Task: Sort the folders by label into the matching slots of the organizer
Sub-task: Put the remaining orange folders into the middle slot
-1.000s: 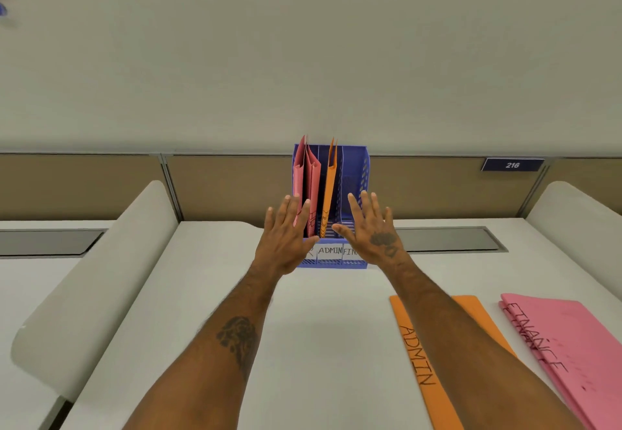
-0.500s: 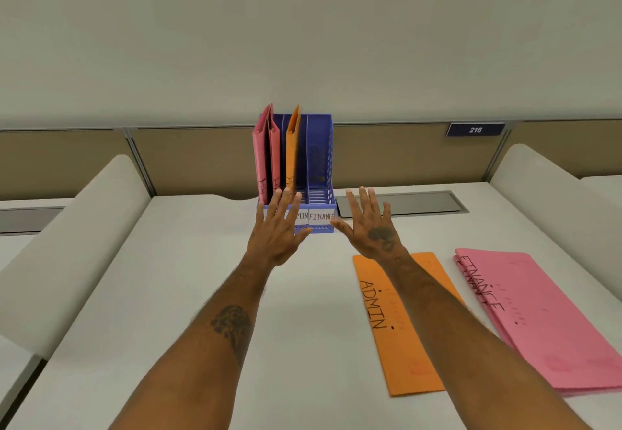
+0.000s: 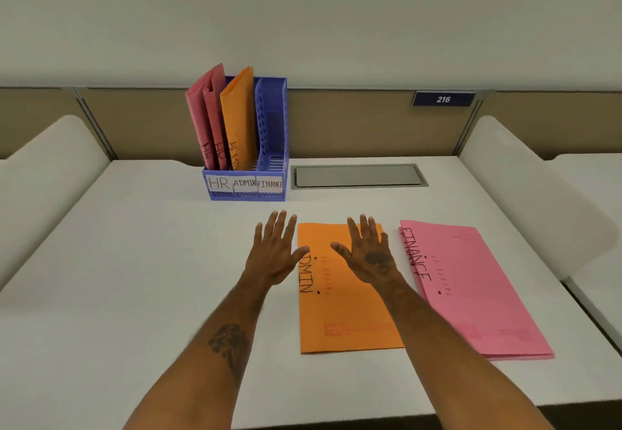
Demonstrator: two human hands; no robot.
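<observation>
Right hand (image 3: 370,258) flat over, maybe touching, ADMIN folder (image 3: 346,322)

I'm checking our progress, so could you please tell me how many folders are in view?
5. In the organizer: two red folders and an orange folder. Flat on the desk: a second orange folder and a pink folder, which may cover another.

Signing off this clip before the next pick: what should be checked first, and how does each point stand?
1. The left hand and right hand open, holding nothing: ok.
2. The orange ADMIN folder flat on the desk, label readable: ok.
3. Whether the right hand touches that folder or hovers: cannot tell.
4. Room left in the ADMIN slot beside the filed orange folder: cannot tell.
5. The FINANCE slot empty for the pink FINANCE folder: ok.
</observation>
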